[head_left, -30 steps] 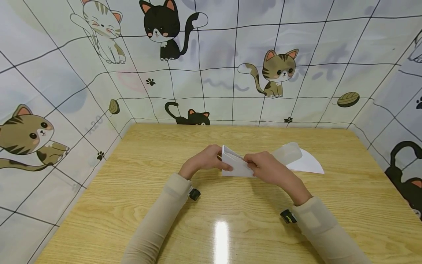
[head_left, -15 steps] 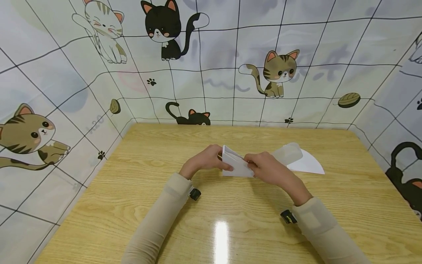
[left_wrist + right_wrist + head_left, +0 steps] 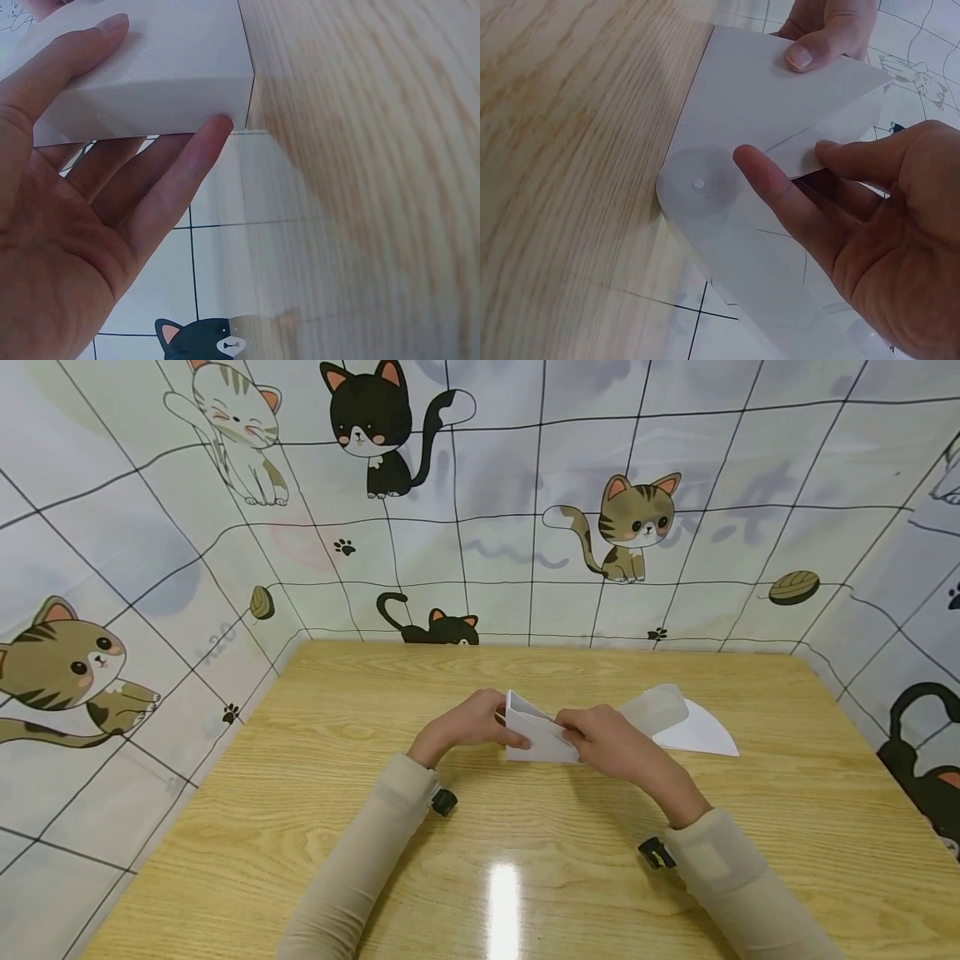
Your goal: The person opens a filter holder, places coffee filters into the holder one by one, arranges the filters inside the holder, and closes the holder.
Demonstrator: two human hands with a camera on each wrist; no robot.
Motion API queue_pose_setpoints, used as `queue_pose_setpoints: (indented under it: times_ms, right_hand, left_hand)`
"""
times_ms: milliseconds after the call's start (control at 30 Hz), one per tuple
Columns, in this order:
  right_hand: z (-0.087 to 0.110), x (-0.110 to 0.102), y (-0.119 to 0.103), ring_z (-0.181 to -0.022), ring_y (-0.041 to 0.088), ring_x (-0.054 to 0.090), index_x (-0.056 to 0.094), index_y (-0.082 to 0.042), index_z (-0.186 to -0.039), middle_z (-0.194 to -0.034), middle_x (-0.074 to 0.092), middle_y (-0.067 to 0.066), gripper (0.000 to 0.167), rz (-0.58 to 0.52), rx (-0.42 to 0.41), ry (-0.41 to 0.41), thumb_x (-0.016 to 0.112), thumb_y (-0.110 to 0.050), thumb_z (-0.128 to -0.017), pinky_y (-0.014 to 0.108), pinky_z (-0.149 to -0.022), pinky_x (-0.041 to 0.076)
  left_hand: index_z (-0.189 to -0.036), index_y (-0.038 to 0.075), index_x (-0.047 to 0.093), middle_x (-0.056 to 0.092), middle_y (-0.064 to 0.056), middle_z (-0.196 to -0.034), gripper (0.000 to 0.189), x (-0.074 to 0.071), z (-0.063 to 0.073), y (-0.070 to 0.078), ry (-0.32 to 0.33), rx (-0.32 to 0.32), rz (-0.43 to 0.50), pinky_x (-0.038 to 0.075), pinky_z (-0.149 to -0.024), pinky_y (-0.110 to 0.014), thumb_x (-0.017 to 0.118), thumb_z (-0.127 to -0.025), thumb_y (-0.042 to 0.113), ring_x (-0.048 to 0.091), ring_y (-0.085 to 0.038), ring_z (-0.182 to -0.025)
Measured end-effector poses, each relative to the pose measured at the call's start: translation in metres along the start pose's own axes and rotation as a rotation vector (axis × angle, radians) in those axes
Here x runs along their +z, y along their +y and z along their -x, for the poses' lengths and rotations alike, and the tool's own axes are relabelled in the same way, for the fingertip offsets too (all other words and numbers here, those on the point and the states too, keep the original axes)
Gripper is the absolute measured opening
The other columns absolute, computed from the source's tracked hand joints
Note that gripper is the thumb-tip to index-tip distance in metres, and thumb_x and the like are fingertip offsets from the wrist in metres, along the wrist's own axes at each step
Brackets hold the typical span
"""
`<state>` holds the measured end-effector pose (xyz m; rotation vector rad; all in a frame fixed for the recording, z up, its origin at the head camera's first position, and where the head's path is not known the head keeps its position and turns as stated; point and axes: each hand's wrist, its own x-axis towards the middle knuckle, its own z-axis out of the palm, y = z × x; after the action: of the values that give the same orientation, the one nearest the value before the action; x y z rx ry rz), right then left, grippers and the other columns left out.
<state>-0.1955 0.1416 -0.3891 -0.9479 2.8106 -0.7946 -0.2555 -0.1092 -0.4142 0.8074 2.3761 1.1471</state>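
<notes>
A white case of flat panels (image 3: 536, 737) stands on edge on the table, open along its sloping top. My left hand (image 3: 474, 718) grips its left end, with the thumb on the near face and the other fingers behind; the left wrist view shows the thick white end (image 3: 161, 105). My right hand (image 3: 606, 739) pinches the upper edge towards the right. In the right wrist view, a round pin (image 3: 698, 184) sits in the case's rounded corner. A translucent rounded strip (image 3: 660, 710) and a white fan-shaped piece (image 3: 705, 731) reach out behind the right hand.
The wooden table (image 3: 420, 877) runs back to a hanging sheet (image 3: 495, 485) printed with cats and grid lines. More of the sheet rises at the left and right sides. Small dark wrist cameras sit under both sleeves.
Both hands keep nearly the same place and hold. The layers along the top of the white case look slightly further apart. The strip and fan-shaped piece have not visibly moved.
</notes>
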Motion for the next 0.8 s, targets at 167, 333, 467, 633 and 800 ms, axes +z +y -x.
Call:
queue_pose_setpoints:
  times_ms: [167,333,467,633,800]
  right_hand:
    - [0.001,0.0,-0.001,-0.062,0.007,0.059,0.071,-0.006,-0.111,-0.102,0.076,0.014,0.018,-0.014,0.013,-0.002,0.053,-0.003,-0.105,0.025,-0.057,0.049]
    - [0.001,-0.002,-0.003,-0.061,0.007,0.057,0.071,-0.006,-0.11,-0.101,0.076,0.013,0.017,-0.003,0.01,0.007,0.055,-0.002,-0.104,0.025,-0.057,0.048]
    - [0.002,-0.005,-0.006,-0.062,0.008,0.055,0.072,-0.006,-0.11,-0.098,0.076,0.011,0.016,0.019,0.005,0.017,0.058,-0.002,-0.102,0.026,-0.059,0.047]
    - [0.004,-0.01,-0.008,-0.073,0.012,0.063,0.072,-0.005,-0.113,-0.101,0.078,0.011,0.016,0.034,0.002,0.016,0.062,-0.003,-0.101,0.031,-0.065,0.051]
    - [0.009,-0.018,-0.01,-0.09,0.022,0.074,0.072,-0.006,-0.112,-0.103,0.078,0.01,0.015,0.036,0.0,0.041,0.065,-0.003,-0.099,0.038,-0.073,0.059]
  left_hand:
    - [-0.118,0.011,0.074,0.077,-0.005,-0.107,0.034,0.001,0.0,0.0,0.001,0.001,-0.004,0.058,-0.075,-0.029,0.085,-0.087,0.021,0.073,-0.015,-0.091]
    - [-0.117,0.012,0.075,0.077,-0.005,-0.106,0.033,0.001,0.0,-0.001,0.002,0.001,-0.005,0.057,-0.073,-0.029,0.084,-0.087,0.022,0.073,-0.014,-0.091]
    - [-0.116,0.012,0.075,0.077,-0.004,-0.106,0.032,0.001,-0.001,-0.001,0.002,0.003,-0.01,0.057,-0.073,-0.029,0.084,-0.087,0.022,0.073,-0.014,-0.09]
    - [-0.117,0.012,0.075,0.077,-0.004,-0.107,0.033,0.001,-0.001,-0.002,0.004,0.001,-0.011,0.057,-0.074,-0.029,0.085,-0.087,0.022,0.073,-0.014,-0.091]
    - [-0.118,0.012,0.074,0.077,-0.004,-0.109,0.035,0.002,-0.001,-0.002,0.005,-0.003,-0.004,0.058,-0.075,-0.029,0.085,-0.087,0.022,0.073,-0.014,-0.093]
